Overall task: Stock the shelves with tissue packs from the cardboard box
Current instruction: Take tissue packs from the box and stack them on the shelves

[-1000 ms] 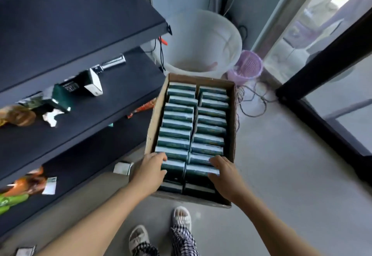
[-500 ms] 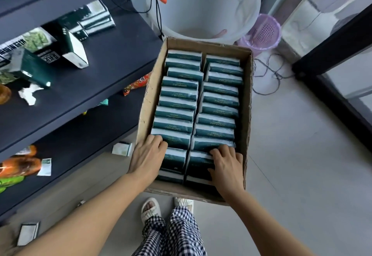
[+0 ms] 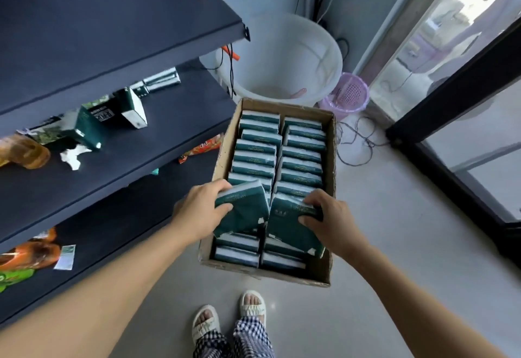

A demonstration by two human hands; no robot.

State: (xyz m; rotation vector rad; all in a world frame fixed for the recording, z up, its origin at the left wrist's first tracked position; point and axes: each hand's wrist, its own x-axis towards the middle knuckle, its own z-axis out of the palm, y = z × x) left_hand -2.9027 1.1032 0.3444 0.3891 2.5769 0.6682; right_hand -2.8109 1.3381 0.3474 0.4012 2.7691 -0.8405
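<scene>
A cardboard box (image 3: 329, 177) stands on the floor, filled with two rows of dark green tissue packs (image 3: 301, 157). My left hand (image 3: 198, 211) grips one green pack (image 3: 244, 211), lifted and tilted above the left row. My right hand (image 3: 331, 221) grips another green pack (image 3: 290, 226), raised from the right row. The dark shelves (image 3: 158, 143) stand to the left of the box, with a few green packs (image 3: 134, 109) lying on the middle shelf.
A large white bucket (image 3: 284, 56) and a small pink basket (image 3: 348, 95) stand behind the box, with loose cables (image 3: 358, 138) on the floor. Snack bags (image 3: 25, 253) lie on the lower shelf. A dark door frame (image 3: 456, 143) runs along the right. My sandalled feet (image 3: 228, 318) are below the box.
Both hands have closed on a pack each and lifted them out of the near end of the box; before, they rested on top of the packs.
</scene>
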